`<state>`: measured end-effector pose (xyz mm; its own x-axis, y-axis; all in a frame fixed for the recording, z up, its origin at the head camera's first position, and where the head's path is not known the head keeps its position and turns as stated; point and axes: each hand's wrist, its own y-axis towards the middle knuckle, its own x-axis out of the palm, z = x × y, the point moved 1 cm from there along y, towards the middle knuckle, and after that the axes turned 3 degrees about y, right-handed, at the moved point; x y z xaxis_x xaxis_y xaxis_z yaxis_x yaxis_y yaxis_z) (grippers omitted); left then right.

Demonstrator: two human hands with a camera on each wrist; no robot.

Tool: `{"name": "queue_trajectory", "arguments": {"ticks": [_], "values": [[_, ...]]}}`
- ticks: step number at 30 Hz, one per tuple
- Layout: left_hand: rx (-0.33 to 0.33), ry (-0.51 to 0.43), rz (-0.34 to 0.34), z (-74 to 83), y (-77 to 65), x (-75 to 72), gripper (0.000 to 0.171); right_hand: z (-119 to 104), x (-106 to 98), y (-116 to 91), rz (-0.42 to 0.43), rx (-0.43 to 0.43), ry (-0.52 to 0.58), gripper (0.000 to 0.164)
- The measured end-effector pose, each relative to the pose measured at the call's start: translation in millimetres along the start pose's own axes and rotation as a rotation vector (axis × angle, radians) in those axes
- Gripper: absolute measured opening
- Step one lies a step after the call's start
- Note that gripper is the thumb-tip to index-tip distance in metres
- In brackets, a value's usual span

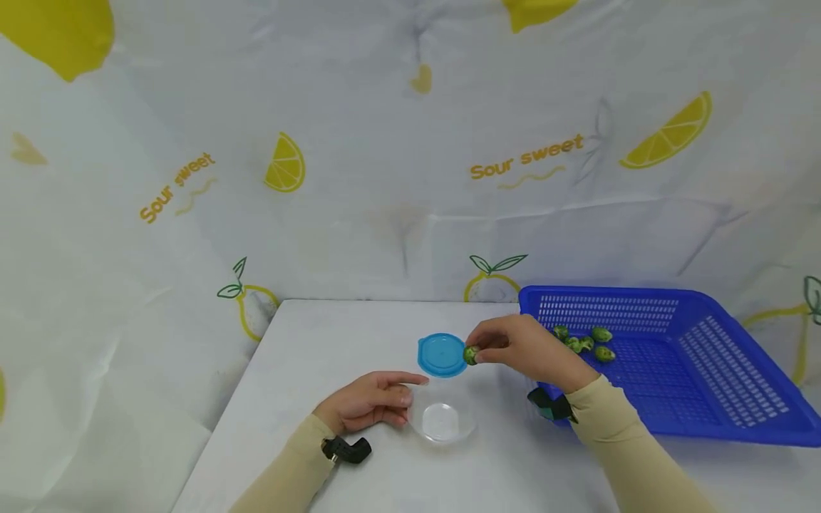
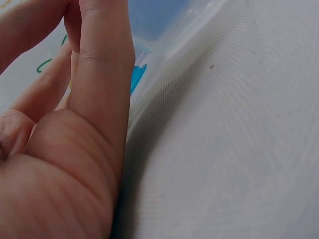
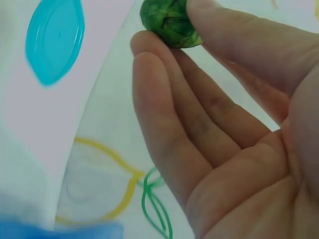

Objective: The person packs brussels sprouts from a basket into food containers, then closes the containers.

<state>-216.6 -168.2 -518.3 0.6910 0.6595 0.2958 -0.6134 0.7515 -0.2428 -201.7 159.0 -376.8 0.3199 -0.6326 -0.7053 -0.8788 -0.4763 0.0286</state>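
Observation:
My right hand (image 1: pixel 522 349) pinches a Brussels sprout (image 1: pixel 471 355) between thumb and fingertips, above the table just right of a round blue lid (image 1: pixel 442 355). In the right wrist view the green sprout (image 3: pixel 169 22) shows its leaves close up. My left hand (image 1: pixel 372 402) holds the left side of a clear round plastic bowl (image 1: pixel 442 424), with the index finger stretched along its far side. The left wrist view shows the hand (image 2: pixel 89 124) at close range, the bowl's clear wall partly hidden behind the fingers. Nothing is visible inside the bowl.
A blue plastic basket (image 1: pixel 686 292) stands on the right, with several Brussels sprouts (image 1: pixel 601 335) at its left end. The white table (image 1: pixel 327 335) meets a white lemon-print cloth (image 1: pixel 385 178) behind it. My right forearm crosses the basket's left front corner.

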Motion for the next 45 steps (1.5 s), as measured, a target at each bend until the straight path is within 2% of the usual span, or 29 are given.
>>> {"name": "queue_trajectory", "arguments": {"ticks": [7,16,22,28,37,45], "values": [[0.002,0.009,-0.019,-1.4,1.7,-0.7,0.053,-6.4,33.2,1.2,-0.053,-0.059,0.055,0.013],[0.014,0.008,-0.037,1.8,4.8,-2.7,0.055,-12.9,61.6,5.0,-0.097,-0.089,0.094,0.014],[0.014,-0.026,-0.043,0.8,0.3,-5.0,0.058,-19.5,77.2,9.4,-0.121,-0.105,0.059,0.013],[0.006,-0.021,-0.034,1.4,-0.7,-3.0,0.058,-21.1,89.2,10.6,-0.137,-0.081,0.005,0.013],[0.011,-0.032,-0.035,0.3,-1.8,-2.9,0.056,-20.2,102.7,13.7,-0.136,-0.094,-0.072,0.013],[-0.014,0.009,-0.027,6.9,-1.9,-2.7,0.057,-22.4,97.0,13.7,-0.125,-0.084,-0.088,0.016]]}}
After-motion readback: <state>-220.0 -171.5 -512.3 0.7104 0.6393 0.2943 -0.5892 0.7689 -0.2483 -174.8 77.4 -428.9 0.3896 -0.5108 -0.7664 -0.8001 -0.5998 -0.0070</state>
